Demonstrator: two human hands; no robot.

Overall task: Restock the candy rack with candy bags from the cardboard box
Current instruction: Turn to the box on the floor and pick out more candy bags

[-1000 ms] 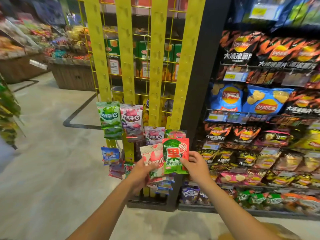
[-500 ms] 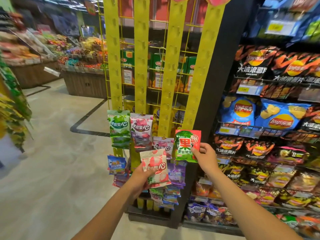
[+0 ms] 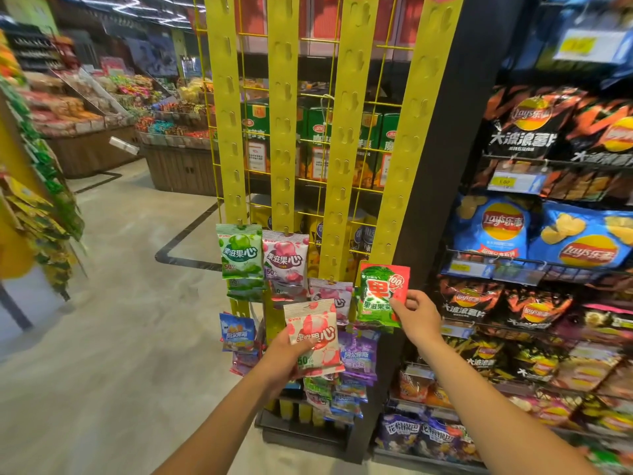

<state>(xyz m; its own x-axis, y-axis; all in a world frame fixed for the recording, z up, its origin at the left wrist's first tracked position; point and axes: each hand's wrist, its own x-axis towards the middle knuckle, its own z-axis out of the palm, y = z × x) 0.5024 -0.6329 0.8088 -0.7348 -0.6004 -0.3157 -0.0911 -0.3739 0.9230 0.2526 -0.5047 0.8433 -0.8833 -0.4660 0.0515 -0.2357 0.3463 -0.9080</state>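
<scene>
1. Left hand (image 3: 286, 359) grips a white-and-pink plastic candy bag (image 3: 314, 337), low before the yellow strip rack (image 3: 347, 138).
2. Right hand (image 3: 419, 317) pinches a green-and-red candy bag (image 3: 378, 294) against the rack's rightmost strip.

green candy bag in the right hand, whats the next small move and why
Probably lift the green bag slightly and slip its top onto a free hook on the rightmost yellow strip. The right hand pinches its right edge with its top at that strip's lower end, bare above. The left hand holds the pink bag lower.
</scene>
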